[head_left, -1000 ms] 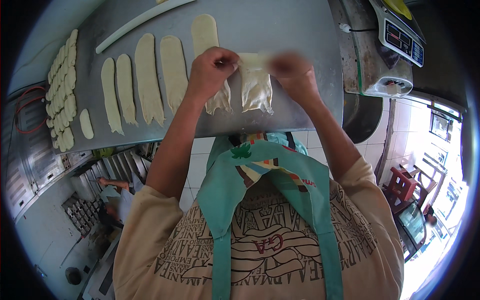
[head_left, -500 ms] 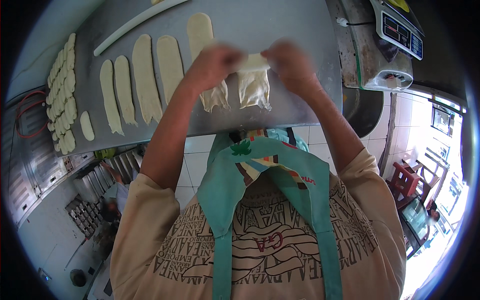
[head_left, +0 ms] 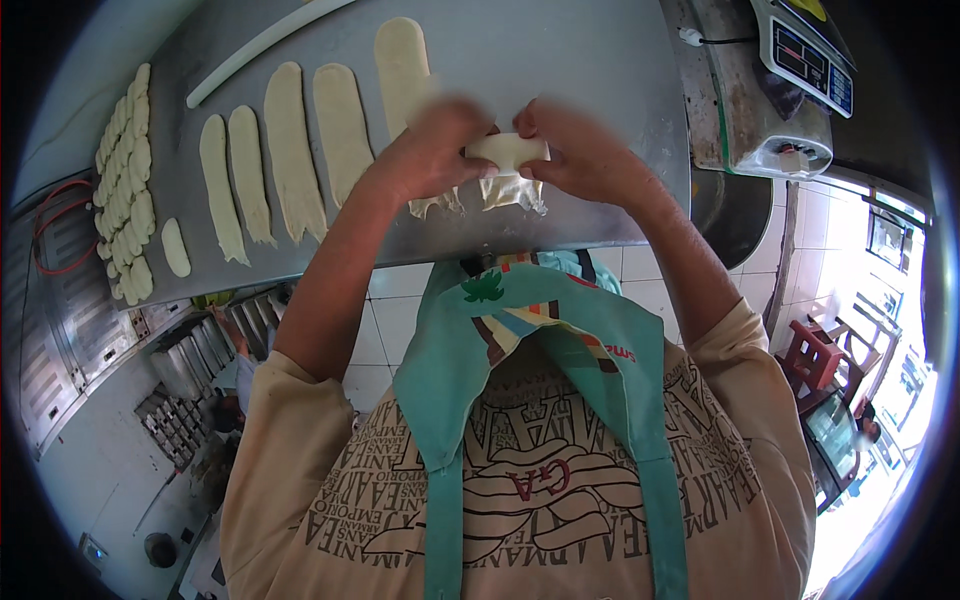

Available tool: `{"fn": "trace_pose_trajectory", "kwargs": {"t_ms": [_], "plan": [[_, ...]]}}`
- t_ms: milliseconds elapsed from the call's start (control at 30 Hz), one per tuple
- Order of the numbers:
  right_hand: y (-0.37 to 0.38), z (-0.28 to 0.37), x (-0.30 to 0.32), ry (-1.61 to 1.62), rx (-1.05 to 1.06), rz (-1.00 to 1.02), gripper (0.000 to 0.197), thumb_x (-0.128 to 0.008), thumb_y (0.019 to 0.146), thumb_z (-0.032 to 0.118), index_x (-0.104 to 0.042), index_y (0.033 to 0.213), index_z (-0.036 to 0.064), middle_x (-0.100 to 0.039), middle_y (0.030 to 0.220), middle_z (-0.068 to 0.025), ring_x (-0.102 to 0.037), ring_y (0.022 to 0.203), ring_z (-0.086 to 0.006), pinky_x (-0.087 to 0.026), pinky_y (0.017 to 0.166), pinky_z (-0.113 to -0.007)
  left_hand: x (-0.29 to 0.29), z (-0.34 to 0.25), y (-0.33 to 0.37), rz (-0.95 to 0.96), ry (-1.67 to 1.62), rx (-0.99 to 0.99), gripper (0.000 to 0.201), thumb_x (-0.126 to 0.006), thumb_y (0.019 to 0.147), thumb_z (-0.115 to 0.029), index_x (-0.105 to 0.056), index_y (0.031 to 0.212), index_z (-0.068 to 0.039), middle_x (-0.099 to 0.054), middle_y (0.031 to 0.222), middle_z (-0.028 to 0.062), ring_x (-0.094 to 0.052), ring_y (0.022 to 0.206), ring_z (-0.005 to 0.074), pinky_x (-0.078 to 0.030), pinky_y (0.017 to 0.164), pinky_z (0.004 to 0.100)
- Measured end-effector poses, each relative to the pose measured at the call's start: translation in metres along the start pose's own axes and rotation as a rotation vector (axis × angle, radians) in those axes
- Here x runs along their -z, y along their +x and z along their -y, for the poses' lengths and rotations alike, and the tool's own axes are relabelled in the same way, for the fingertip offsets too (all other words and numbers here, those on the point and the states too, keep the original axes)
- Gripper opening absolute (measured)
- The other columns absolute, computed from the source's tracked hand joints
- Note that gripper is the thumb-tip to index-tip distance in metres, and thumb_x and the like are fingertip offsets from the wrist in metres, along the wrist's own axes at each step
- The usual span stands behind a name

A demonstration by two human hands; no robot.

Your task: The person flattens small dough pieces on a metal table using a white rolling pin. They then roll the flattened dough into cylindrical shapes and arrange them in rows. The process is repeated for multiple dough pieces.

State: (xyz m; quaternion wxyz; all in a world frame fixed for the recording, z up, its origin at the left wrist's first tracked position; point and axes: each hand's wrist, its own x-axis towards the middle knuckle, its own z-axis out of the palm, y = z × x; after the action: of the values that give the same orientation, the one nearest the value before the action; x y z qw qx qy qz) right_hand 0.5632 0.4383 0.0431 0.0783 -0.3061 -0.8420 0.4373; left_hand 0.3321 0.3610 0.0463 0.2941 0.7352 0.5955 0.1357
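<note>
A pale dough strip is partly rolled up, its thick dough roll [head_left: 508,152] lying across the far end. The flat, ragged tail of the dough strip [head_left: 512,194] spreads on the metal table towards me. My left hand [head_left: 436,148] grips the roll's left end, thumb on the near side and fingers curled behind. My right hand [head_left: 585,155] holds the right end the same way. Beside my left wrist lies a long flat dough strip [head_left: 402,70], its middle hidden by that hand and only its torn near end showing below.
Further left on the metal table [head_left: 560,60] lie several flat dough strips [head_left: 293,150], a small dough piece [head_left: 175,248] and a pile of dough pieces [head_left: 127,200]. A long white rod [head_left: 255,50] lies at the back. A digital scale [head_left: 805,60] stands beyond the right edge.
Both hands have come nearer to me, rolling the dough strip up. The roll is thicker and the flat tail shorter.
</note>
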Motion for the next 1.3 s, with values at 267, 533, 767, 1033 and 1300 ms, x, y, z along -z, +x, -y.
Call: {"fn": "trace_pose_trajectory", "kwargs": {"t_ms": [267, 533, 767, 1033, 1300], "plan": [[0.041, -0.022, 0.019, 0.161, -0.057, 0.059, 0.038, -0.076, 0.084, 0.007, -0.061, 0.119, 0.0041, -0.07, 0.109, -0.0115, -0.068, 0.092, -0.0248, -0.054, 0.089, -0.036, 0.026, 0.01, 0.035, 0.176, -0.281, 0.264, 0.038, -0.074, 0.091, -0.021, -0.067, 0.121, 0.002, -0.074, 0.111, 0.0204, -0.071, 0.103, 0.0329, -0.054, 0.093, 0.0408], [-0.021, 0.0, -0.011, -0.109, 0.303, -0.275, 0.032, -0.076, 0.079, 0.002, -0.065, 0.109, 0.0042, -0.069, 0.106, -0.0107, -0.067, 0.1, -0.0332, -0.054, 0.088, -0.041, -0.015, -0.018, -0.026, -0.208, -0.206, -0.018, 0.033, -0.08, 0.083, -0.011, -0.067, 0.111, -0.001, -0.065, 0.111, 0.015, -0.066, 0.104, 0.031, -0.054, 0.089, 0.0396], [-0.07, 0.004, -0.019, -0.043, 0.258, -0.193, 0.037, -0.074, 0.079, 0.004, -0.064, 0.115, 0.0044, -0.067, 0.114, -0.0141, -0.067, 0.104, -0.0344, -0.054, 0.093, -0.042, -0.034, -0.037, -0.074, -0.278, -0.406, 0.088, 0.045, -0.086, 0.077, -0.014, -0.065, 0.115, -0.004, -0.06, 0.121, 0.013, -0.06, 0.113, 0.0351, -0.053, 0.095, 0.044], [-0.051, 0.02, -0.031, -0.249, 0.144, -0.053, 0.056, -0.085, 0.073, 0.018, -0.059, 0.121, 0.0062, -0.054, 0.141, -0.0142, -0.052, 0.128, -0.0362, -0.047, 0.107, -0.042, -0.037, -0.039, -0.056, -0.087, -0.034, -0.007, 0.05, -0.082, 0.079, -0.013, -0.059, 0.122, -0.003, -0.061, 0.115, 0.0142, -0.059, 0.114, 0.033, -0.052, 0.094, 0.0411], [-0.022, 0.044, 0.037, 0.496, 0.013, -0.069, 0.052, -0.079, 0.083, 0.007, -0.058, 0.13, 0.0059, -0.07, 0.115, -0.0095, -0.069, 0.107, -0.0228, -0.057, 0.091, -0.033, 0.004, -0.048, -0.034, -0.292, -1.081, 0.079, 0.048, -0.074, 0.094, -0.016, -0.053, 0.134, -0.002, -0.063, 0.121, 0.0113, -0.066, 0.106, 0.0191, -0.053, 0.092, 0.035]]}}
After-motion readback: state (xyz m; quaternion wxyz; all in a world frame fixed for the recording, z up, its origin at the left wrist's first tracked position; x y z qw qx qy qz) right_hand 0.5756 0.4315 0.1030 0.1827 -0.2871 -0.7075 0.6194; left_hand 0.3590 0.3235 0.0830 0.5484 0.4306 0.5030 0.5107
